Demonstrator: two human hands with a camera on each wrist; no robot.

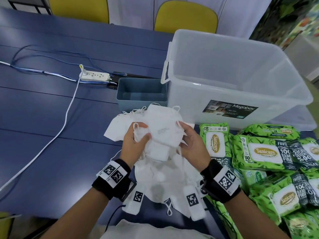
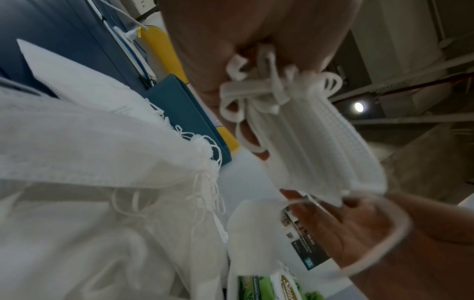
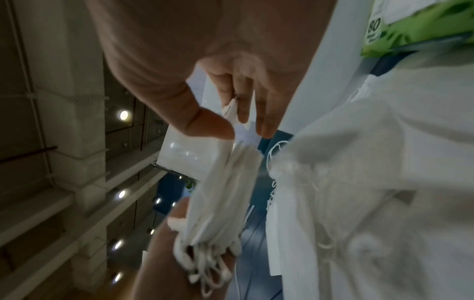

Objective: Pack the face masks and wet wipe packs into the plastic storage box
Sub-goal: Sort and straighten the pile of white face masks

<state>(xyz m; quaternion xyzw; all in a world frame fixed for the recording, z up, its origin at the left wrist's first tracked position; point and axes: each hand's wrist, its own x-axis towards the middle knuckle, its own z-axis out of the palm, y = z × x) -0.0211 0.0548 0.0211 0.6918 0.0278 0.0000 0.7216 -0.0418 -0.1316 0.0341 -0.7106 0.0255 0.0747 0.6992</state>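
Note:
A small stack of white face masks (image 1: 162, 133) is held up between both hands above a loose pile of masks (image 1: 160, 180) on the blue table. My left hand (image 1: 138, 135) grips the stack's left end with its ear loops (image 2: 256, 97). My right hand (image 1: 187, 140) pinches the right end (image 3: 231, 117). The stack (image 2: 320, 146) shows edge-on in the wrist views (image 3: 225, 199). The clear plastic storage box (image 1: 241, 87) stands open at the back right, with nothing visible inside. Green wet wipe packs (image 1: 262, 152) lie piled at the right.
A small blue-grey tub (image 1: 141, 94) sits left of the storage box. A white power strip (image 1: 95, 75) with cables lies farther left on the blue table (image 1: 43, 118). Two yellow chairs (image 1: 186, 16) stand behind the table.

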